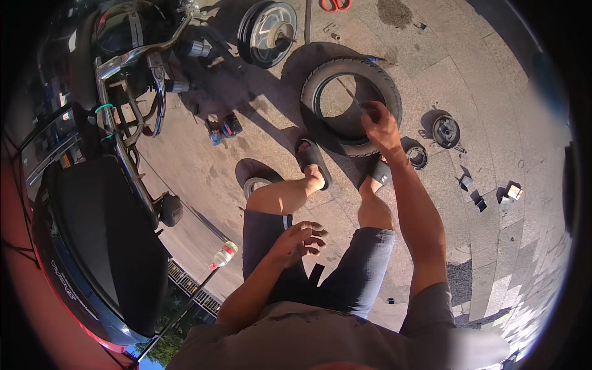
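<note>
My right hand (pixel 381 128) is closed around a thin, long metal tool (pixel 349 91), and the tool's far end points up and left over the opening of a black tyre (pixel 336 65). Too little shows to tell what kind of tool it is. The tyre lies flat on the paving in front of my sandalled feet, its near edge close to them. Over my left thigh hangs my left hand (pixel 299 242), empty, with its fingers loosely bent and apart.
Left stands a scooter with a black seat (pixel 102 240) and chrome rails. Beyond lies a wheel hub (pixel 268 34) near red handles (pixel 335 5). A round metal drum (pixel 446 131), a ring part (pixel 417 156) and small boxes (pixel 513 192) lie right. A bottle (pixel 225 253) is beside the scooter.
</note>
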The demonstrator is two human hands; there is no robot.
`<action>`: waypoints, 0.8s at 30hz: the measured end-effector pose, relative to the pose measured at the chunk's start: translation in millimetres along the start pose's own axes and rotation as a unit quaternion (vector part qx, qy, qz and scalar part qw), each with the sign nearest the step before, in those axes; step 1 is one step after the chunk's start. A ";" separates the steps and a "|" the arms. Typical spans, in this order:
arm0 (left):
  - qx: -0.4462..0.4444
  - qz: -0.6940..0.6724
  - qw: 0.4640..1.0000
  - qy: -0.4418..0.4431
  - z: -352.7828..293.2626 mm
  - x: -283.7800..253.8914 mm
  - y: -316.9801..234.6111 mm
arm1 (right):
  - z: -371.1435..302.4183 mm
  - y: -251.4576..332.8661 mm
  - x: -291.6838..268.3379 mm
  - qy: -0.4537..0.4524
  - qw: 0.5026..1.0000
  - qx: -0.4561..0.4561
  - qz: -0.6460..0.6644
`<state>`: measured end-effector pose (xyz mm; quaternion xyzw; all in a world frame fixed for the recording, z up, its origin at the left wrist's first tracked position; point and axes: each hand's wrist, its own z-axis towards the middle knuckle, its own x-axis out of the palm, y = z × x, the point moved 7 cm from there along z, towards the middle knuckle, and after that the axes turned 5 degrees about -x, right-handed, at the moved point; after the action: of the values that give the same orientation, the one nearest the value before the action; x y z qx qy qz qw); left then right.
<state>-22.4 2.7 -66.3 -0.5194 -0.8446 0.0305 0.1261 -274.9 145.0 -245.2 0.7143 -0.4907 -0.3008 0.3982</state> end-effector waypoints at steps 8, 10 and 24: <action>0.401 0.203 0.890 -0.072 86.2 -30.5 -281.4 | 118.5 -46.5 27.2 -0.003 0.990 -0.101 -0.096; 0.462 0.238 0.837 -0.172 128.2 -64.7 -328.5 | 161.4 -46.2 46.7 0.003 0.986 -0.138 -0.096; 0.575 0.483 0.497 -0.435 281.4 -145.4 -451.6 | 319.1 -39.7 152.0 0.058 0.949 -0.229 -0.208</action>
<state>-421.7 -310.8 -282.1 -0.5801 -0.2063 0.7878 -0.0202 -467.1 -77.2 -445.6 0.7062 -0.2257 -0.4394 0.5073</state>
